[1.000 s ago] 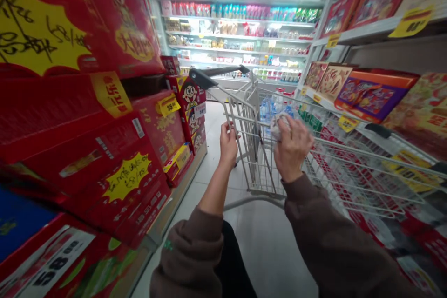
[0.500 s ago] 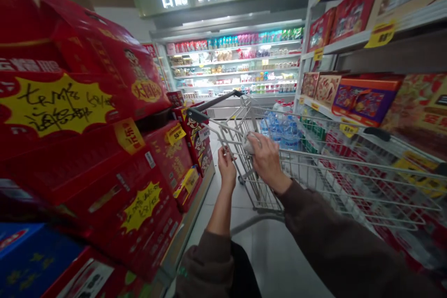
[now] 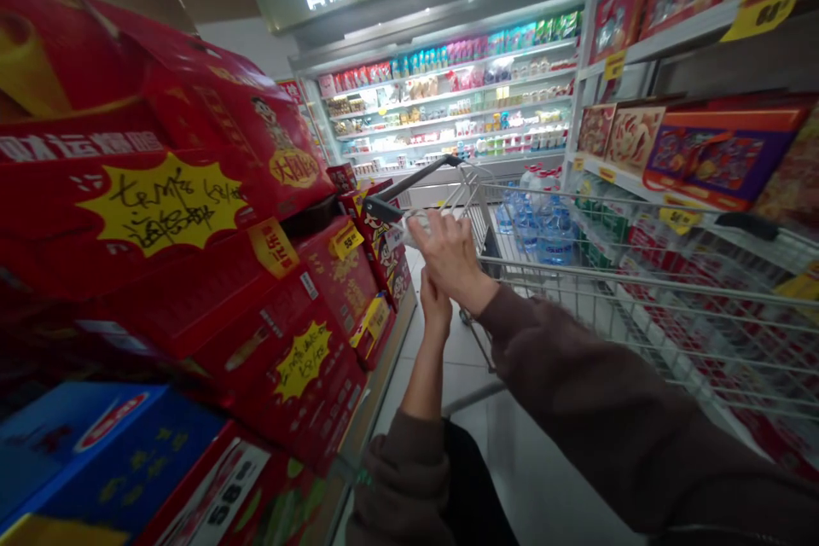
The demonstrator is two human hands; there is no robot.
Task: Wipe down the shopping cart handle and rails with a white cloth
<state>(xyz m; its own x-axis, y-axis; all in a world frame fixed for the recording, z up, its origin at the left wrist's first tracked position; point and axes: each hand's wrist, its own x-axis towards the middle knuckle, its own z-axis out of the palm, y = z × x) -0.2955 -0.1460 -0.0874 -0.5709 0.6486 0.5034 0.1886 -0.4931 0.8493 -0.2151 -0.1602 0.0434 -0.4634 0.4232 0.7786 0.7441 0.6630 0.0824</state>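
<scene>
My right hand [image 3: 451, 260] is closed around a crumpled white wad [image 3: 415, 228], pressing it against the top rail of a wire shopping cart [image 3: 640, 307] just below the cart's black handle [image 3: 409, 183]. My left hand [image 3: 435, 307] sits right under the right one, mostly hidden by it, and seems to grip the cart's wire end. Both arms wear brown sleeves.
Red gift boxes [image 3: 211, 256] with yellow price stickers are stacked close on the left, with a blue box [image 3: 77, 444] below. Shelves of boxed goods [image 3: 691, 153] run along the right. Water bottles [image 3: 543, 222] and a lit cooler wall [image 3: 448, 102] stand ahead. A tiled aisle floor [image 3: 525, 478] lies underfoot.
My right hand has slid the white wad leftward along the cart rail toward the handle. It now covers my left hand. The view has tilted up and left.
</scene>
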